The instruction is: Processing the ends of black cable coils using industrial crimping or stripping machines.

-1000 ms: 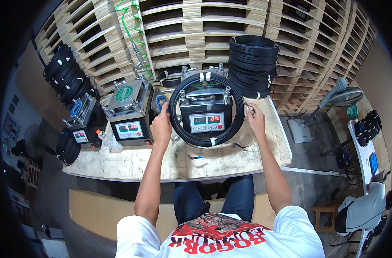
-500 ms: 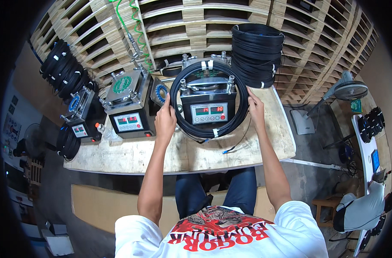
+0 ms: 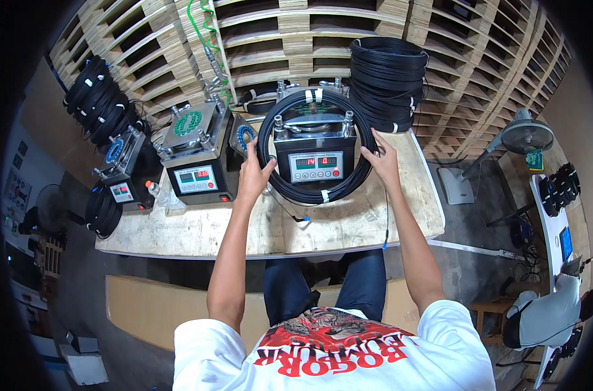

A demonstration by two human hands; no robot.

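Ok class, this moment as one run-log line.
left hand: holds cable coil, left side | right hand: holds its right side | machine: seen through coil

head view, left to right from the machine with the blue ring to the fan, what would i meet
Machine with blue ring, machine with green ring, left hand, black cable coil, right hand, grey fan.

Now the right hand point(image 3: 383, 168) seemingly laps its thumb over the coil point(image 3: 284, 189), its blue-tipped end point(image 3: 385, 245) hanging straighter.
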